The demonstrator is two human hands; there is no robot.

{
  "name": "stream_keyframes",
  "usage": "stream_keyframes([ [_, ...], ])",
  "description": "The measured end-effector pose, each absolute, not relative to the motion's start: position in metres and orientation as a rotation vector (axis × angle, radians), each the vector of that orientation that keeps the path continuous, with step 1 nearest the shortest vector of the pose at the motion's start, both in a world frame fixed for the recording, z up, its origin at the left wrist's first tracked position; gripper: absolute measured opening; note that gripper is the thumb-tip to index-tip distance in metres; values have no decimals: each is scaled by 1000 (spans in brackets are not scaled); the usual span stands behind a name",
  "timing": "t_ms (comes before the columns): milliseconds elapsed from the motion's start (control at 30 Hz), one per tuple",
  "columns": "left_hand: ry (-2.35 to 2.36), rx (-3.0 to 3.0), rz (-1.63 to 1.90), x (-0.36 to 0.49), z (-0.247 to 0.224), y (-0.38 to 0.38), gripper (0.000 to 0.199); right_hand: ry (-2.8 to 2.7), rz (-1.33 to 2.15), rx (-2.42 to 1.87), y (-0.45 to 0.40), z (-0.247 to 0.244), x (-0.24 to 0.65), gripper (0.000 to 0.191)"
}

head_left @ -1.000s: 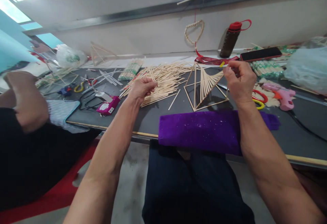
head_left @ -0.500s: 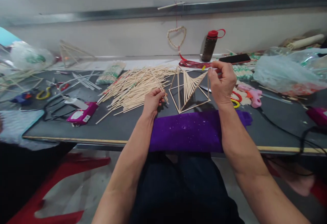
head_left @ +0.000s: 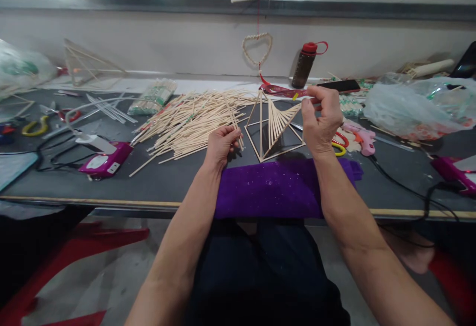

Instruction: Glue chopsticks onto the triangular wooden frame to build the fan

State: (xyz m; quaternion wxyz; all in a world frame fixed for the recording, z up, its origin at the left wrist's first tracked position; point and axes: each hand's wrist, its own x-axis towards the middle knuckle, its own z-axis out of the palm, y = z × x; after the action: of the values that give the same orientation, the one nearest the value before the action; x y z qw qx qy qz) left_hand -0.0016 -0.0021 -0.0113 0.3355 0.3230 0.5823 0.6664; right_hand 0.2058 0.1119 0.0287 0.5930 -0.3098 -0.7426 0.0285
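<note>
My left hand (head_left: 222, 143) is closed, thumb and fingers pinching thin wooden sticks (head_left: 241, 142) that stand up at a slant beside the stick pile (head_left: 193, 128). To its right, a frame of glued wooden sticks (head_left: 275, 124) stands on the dark table, with a fan of sticks twisting across its inside. My right hand (head_left: 323, 118) pinches the upper right corner of that frame, its fingertips partly hiding the corner. Under my forearms a purple cloth (head_left: 267, 187) lies along the table's front edge.
A pink glue gun (head_left: 362, 137) and red-and-yellow scissors (head_left: 339, 143) lie right of my right hand. Behind stand a dark bottle (head_left: 304, 66) and a phone (head_left: 340, 86). A magenta power block (head_left: 107, 160) with cables sits left; a plastic bag (head_left: 409, 105) lies right.
The view has shifted slightly, so the surroundings sit differently in the picture. Both hands keep the same grips, and the stick frame stays in place.
</note>
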Motion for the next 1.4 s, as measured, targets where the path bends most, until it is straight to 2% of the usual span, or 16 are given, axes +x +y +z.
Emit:
stream_keyframes([
  [267, 1749, 837, 1699, -2, -14, -3, 11, -1768, 56, -735, 111, 27, 203, 23],
  [567, 1786, 711, 1781, -11, -20, -3, 22, -1767, 99, -699, 112, 24, 202, 24],
  [767, 1673, 633, 1944, -14, -12, -3, 21, -1757, 63, -694, 107, 27, 203, 24],
  [900, 1368, 542, 1858, -7, 0, -7, 18, -1888, 44, -653, 85, 34, 201, 25],
  [1167, 1078, 619, 1845, 13, 16, -16, 17, -2309, 422, -388, 45, 32, 181, 22],
  [1400, 1048, 832, 1938, 40, 39, -10, 16, -2201, 669, -463, 43, 34, 180, 12],
])
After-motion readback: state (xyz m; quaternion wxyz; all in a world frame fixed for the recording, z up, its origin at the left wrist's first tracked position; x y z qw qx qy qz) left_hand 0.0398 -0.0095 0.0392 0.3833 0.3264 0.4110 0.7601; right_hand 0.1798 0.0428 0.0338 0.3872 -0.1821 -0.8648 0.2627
